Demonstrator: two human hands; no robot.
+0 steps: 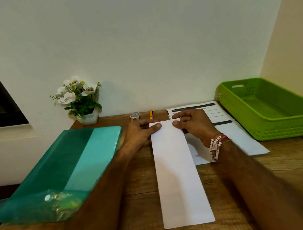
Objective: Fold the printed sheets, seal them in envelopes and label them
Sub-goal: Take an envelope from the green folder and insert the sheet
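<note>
Folded sheet (179, 178), far end pinched by left fingers (156, 126), right fingers (177, 124)

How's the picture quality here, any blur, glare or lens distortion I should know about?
Head view: dim, soft light, no hard shadows. Head view: wide-angle stretch, so the folded sheet flares toward the near edge. Head view: glare on the teal folder, at its crinkled near end. Head view: text on the printed sheets is too blurred to read.
</note>
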